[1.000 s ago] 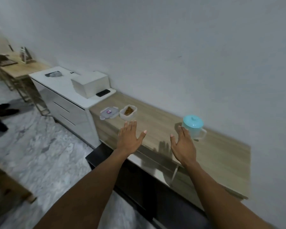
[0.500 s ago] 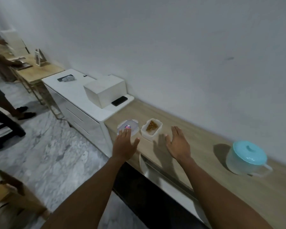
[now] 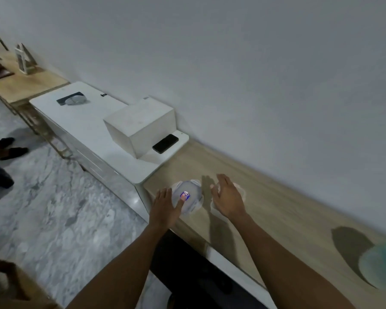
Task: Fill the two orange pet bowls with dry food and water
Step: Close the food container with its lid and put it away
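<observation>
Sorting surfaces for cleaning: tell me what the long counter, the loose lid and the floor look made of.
Counter: matte wood-look laminate or wood, pale grain lines.
Lid: likely translucent frosted plastic, with side clip tabs.
Floor: glossy marble or marble-look tile, grey veining and reflections.

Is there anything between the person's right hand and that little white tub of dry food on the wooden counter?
Nothing visible. The right hand is open directly over the small white food container, hiding most of it. The clear plastic lid lies off to the side under the left hand.
</observation>
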